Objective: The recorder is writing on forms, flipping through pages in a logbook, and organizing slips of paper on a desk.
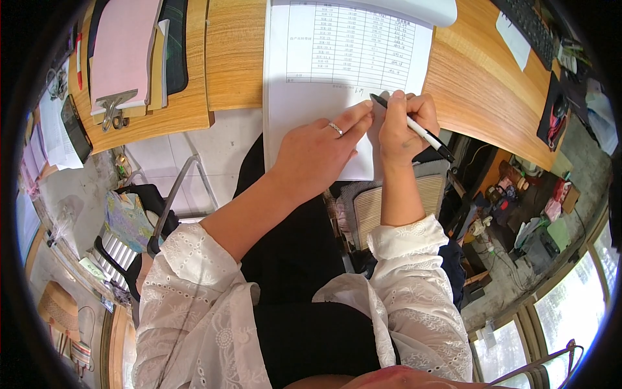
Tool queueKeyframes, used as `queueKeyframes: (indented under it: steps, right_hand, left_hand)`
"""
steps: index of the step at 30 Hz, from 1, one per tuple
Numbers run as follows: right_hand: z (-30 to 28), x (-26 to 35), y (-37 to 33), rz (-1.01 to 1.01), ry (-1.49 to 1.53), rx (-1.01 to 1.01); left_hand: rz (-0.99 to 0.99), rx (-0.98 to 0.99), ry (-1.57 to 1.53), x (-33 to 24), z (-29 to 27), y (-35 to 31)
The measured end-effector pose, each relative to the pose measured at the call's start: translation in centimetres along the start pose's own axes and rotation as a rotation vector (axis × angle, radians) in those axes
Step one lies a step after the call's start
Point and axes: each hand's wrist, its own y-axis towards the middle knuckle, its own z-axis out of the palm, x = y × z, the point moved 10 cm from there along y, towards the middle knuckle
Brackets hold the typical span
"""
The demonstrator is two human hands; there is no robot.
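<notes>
A stack of white paper sheets lies on the wooden desk, with a printed table on the top sheet and a few handwritten marks below it. My left hand, a ring on one finger, rests flat across the lower part of the sheet with its fingers stretched out. In my right hand is a black and white pen, gripped between thumb and fingers. Its dark tip points at the paper, close to the handwriting and to my left fingertips. Whether the tip touches the sheet, I cannot tell.
At the left of the wooden desk is a clipboard with pink paper, near a dark phone and a red pen. A black keyboard and a mouse lie right. A metal-framed chair stands lower left.
</notes>
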Motion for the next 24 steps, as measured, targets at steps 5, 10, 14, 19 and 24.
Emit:
queueKeyframes:
  steps: [5, 10, 14, 19, 24]
  right_hand:
    - [-0.05, -0.12, -0.06, 0.004, -0.007, -0.011]
    - [0.08, -0.02, -0.07, 0.004, -0.007, -0.002]
    - [-0.11, -0.09, -0.03, -0.013, -0.033, -0.019]
    - [0.58, 0.48, -0.14, 0.039, 0.011, -0.005]
    - [0.29, 0.29, -0.15, 0.021, 0.006, 0.003]
  left_hand:
    - [-0.004, 0.005, -0.002, 0.01, 0.09, 0.07]
    - [-0.008, 0.005, -0.011, 0.04, 0.08, 0.08]
    - [-0.005, 0.005, -0.008, 0.08, 0.21, 0.03]
    - [-0.014, 0.013, 0.009, 0.14, 0.01, -0.04]
    - [-0.01, 0.019, -0.005, 0.07, 0.29, 0.09]
